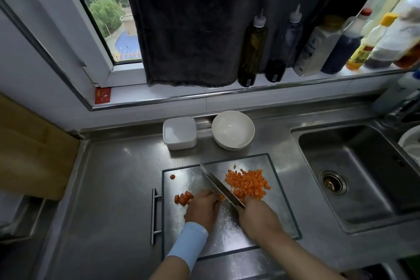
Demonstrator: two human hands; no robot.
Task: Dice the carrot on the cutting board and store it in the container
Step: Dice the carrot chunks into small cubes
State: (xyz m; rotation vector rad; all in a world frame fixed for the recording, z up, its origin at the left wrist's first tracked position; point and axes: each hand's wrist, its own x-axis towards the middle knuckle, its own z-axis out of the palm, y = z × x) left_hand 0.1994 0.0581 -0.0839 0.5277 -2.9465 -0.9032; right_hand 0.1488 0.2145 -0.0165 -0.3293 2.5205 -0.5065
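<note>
Steel covers nearly everything in the lower half of the frame: a brushed metal surface (109,188), a sink (354,175) at the right, and a shiny board (279,200) with a dark rim and a bar handle on its left edge. At the centre of the board the left hand (202,208), a pale blue band on its wrist, curls knuckles-up over carrot that it hides almost wholly; only a sliver of orange peeps out beside the blade, so what its grip holds cannot be told for sure. The right hand (256,217) is wrapped tight around the handle of a knife (219,185), the handle itself hidden inside the fist. The broad, reflective blade runs diagonally up and left from that hand, its edge down by the left fingertips.

Right of the blade lies a heap of small orange dice (248,183), rough little cubes. Left of the left hand sit a few thicker chunks (183,198), and one round slice (172,176) lies alone near the board's upper left corner.

Above the board, on the surface, stand a square white container (179,133) with rounded corners and, to its right, a round white bowl (233,129). Along the sill at upper right stands a row of bottles (252,50); the far right ones are blurred and partly cut off. A dark cloth (188,25) hangs over the window.
</note>
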